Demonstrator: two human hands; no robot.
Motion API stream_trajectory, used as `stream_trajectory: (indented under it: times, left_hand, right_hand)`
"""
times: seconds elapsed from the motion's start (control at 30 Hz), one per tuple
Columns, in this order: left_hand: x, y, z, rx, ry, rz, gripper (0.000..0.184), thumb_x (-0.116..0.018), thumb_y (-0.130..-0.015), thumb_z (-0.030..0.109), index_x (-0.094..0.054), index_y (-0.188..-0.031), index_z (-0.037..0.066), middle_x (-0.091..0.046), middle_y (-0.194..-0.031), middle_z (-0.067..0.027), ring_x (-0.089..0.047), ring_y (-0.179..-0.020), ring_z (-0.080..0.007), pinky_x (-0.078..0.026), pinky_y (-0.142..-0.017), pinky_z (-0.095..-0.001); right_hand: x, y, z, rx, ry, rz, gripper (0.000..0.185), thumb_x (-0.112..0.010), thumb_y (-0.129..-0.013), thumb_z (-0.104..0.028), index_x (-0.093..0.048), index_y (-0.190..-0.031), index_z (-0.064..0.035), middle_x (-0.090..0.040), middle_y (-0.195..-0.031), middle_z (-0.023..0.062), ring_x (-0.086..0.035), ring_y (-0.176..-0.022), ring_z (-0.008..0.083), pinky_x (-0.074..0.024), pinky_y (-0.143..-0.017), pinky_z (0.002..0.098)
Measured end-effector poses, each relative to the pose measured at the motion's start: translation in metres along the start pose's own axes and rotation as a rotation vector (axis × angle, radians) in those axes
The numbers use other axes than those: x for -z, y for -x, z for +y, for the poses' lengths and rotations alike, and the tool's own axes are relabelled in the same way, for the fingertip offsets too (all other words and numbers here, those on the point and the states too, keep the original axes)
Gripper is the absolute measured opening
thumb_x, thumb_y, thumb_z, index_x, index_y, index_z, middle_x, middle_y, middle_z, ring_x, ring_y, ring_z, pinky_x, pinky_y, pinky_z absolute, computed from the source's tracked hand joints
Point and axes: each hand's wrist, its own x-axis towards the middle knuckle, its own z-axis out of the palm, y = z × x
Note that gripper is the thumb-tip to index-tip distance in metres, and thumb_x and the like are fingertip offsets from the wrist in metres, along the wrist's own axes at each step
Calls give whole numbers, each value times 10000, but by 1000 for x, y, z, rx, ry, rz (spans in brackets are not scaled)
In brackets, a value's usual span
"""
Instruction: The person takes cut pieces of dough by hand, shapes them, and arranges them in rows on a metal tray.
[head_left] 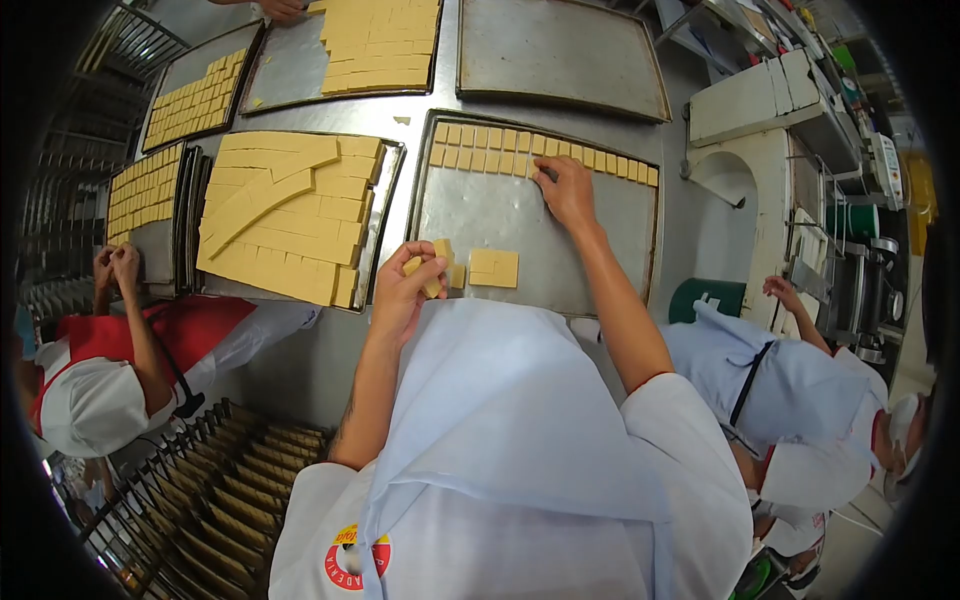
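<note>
Yellow dough pieces (442,252) are gripped in my left hand (402,285), closed above the near left edge of a metal baking tray (540,220). My right hand (568,192) reaches over the tray, its fingertips pinched on a small dough piece (536,173) at the end of the second row. Two rows of small dough rectangles (480,148) run along the tray's far side, the nearer row shorter. A small block of cut dough (494,268) lies near the tray's front edge, with another piece (458,275) beside my left hand.
To the left, a tray holds cut dough slabs (280,215) with long strips on top. Behind are another dough-covered tray (380,45) and a bare tray (560,55). Co-workers stand at left (100,390) and right (790,390). A rack of trays (220,490) stands lower left.
</note>
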Motion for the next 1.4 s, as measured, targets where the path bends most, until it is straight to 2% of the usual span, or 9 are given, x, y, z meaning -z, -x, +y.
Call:
stream_trajectory:
  times: [0.17, 0.37, 0.47, 0.57, 0.63, 0.73, 0.77, 0.87, 1.4]
  left_hand:
    - [-2, -2, 2, -10, 11, -17, 203, -714, -884, 56, -575, -1031, 37, -612, -888, -53, -614, -716, -135, -516, -587, -283]
    - [-2, -2, 2, -1, 32, -29, 215, -712, -887, 52, -580, -1055, 28, -611, -882, -51, -622, -706, -133, -521, -580, -282]
    - [-4, -3, 2, 5, 36, -35, 219, -714, -886, 52, -589, -1063, 23, -611, -876, -46, -620, -700, -129, -524, -583, -279]
    - [-5, -6, 0, -11, -13, -36, 216, -719, -885, 61, -584, -1050, 27, -629, -865, -48, -625, -696, -134, -520, -585, -282]
    - [-9, -8, -2, -35, -41, -35, 214, -723, -884, 67, -581, -1039, 30, -641, -862, -52, -629, -697, -134, -518, -586, -282]
    - [-14, -8, -3, -76, -64, -29, 211, -730, -882, 68, -585, -1029, 28, -650, -864, -54, -629, -701, -127, -520, -586, -276]
    - [-16, -8, -3, -83, -74, -30, 210, -732, -881, 68, -586, -1028, 27, -652, -862, -55, -628, -702, -125, -520, -585, -275]
    - [-17, -10, -4, -97, -79, -16, 232, -760, -867, 80, -606, -1028, 12, -640, -871, -50, -625, -704, -119, -519, -580, -271]
    - [-21, -6, -3, -182, -154, 87, 170, -731, -888, 79, -618, -989, 1, -685, -856, -77, -617, -670, -115, -504, -567, -269]
  right_hand:
    - [-3, -3, 2, -15, 34, -25, 241, -737, -814, -150, -752, -1039, -62, -711, -1012, 116, -629, -1010, 314, -458, -926, 427]
    - [1, -1, -4, 71, 16, 116, 232, -746, -829, -152, -755, -1042, -60, -711, -982, 107, -641, -849, 262, -519, -777, 353]
    - [22, 6, -40, -66, -167, 22, 216, -724, -869, -174, -754, -1054, -66, -710, -962, 83, -651, -811, 209, -520, -754, 343]
    - [34, 31, -91, -273, -608, -257, 240, -720, -905, -158, -728, -1119, -50, -677, -922, 26, -590, -674, 80, -498, -634, 239]
    - [38, 49, -121, -298, -775, -433, 250, -696, -935, -133, -704, -1165, -36, -653, -917, 8, -589, -690, 55, -503, -629, 220]
    - [30, 65, -137, -326, -896, -510, 272, -678, -941, -87, -672, -1201, -6, -657, -916, 19, -602, -698, 63, -511, -630, 216]
    - [28, 68, -138, -309, -954, -486, 268, -673, -940, -60, -654, -1193, 28, -664, -922, 37, -618, -712, 72, -522, -639, 221]
    - [26, 68, -135, -311, -978, -462, 252, -673, -939, -57, -649, -1172, 38, -670, -935, 53, -633, -732, 76, -533, -653, 224]
    - [26, 73, -146, -277, -935, -379, 183, -649, -941, -31, -639, -1117, 20, -668, -951, 53, -674, -785, 88, -570, -690, 226]
